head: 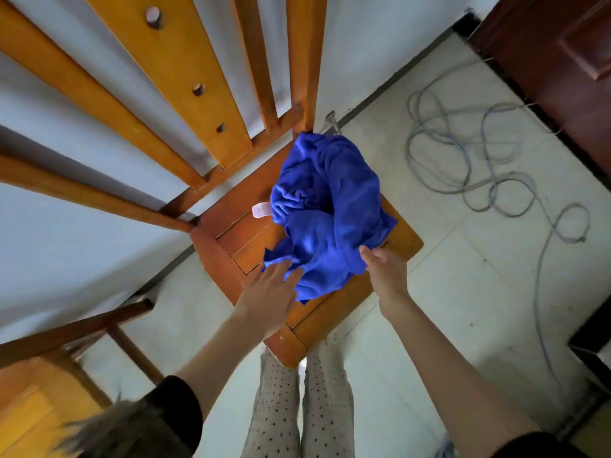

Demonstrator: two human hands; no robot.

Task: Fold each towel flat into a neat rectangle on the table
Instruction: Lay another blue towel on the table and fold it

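Observation:
A crumpled blue towel [325, 206] lies in a heap on the wooden seat of a chair [334, 312], a white label sticking out at its left side. My left hand [269, 292] lies flat with straight fingers touching the towel's near left edge. At the towel's near right edge, my right hand [383, 269] pinches the cloth, the fingertips hidden under a fold.
The chair's slatted back [185, 94] rises toward the white wall at the left. A second wooden chair [66, 342] stands at lower left. A grey cable [479, 153] lies looped on the tiled floor to the right, near a dark wooden door [568, 67].

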